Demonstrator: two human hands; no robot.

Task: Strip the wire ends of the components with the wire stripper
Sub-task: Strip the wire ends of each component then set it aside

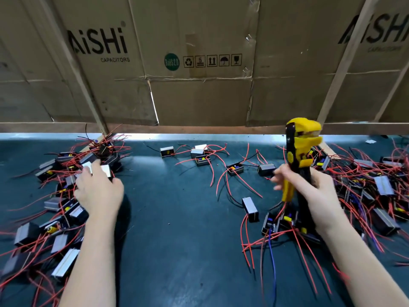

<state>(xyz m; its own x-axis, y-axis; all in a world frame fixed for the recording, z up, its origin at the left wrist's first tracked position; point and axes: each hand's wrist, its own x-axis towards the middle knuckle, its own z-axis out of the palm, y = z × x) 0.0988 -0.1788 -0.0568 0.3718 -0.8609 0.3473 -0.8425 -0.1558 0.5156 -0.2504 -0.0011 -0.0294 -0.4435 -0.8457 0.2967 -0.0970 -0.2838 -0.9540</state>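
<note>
Two hands: both of yours are in view over the dark green table mat (177,218).
Right hand: your right hand (309,187) grips the handles of the yellow and black wire stripper (298,149), fingers curled round them, thumb on the near side.
Stripper: it stands upright, yellow head at the top, raised above the mat on the right; no wire shows in its head.
Left hand: your left hand (97,187) reaches into the left heap, fingers bent over a small box-shaped component with a pale top (105,170); they touch it, but you cannot tell whether they have closed on it.
Left heap: black and silver box components with red and black wires (55,209) lie piled from the near left to the far left.
Right heap: a similar pile of wired boxes (376,189) lies right of the stripper.
Middle: a few loose components (199,155) lie far centre, and one silver box (250,208) lies just left of your right hand.
Behind: flattened brown cardboard cartons printed AiSHi CAPACITORS (199,52) wall off the far edge.
</note>
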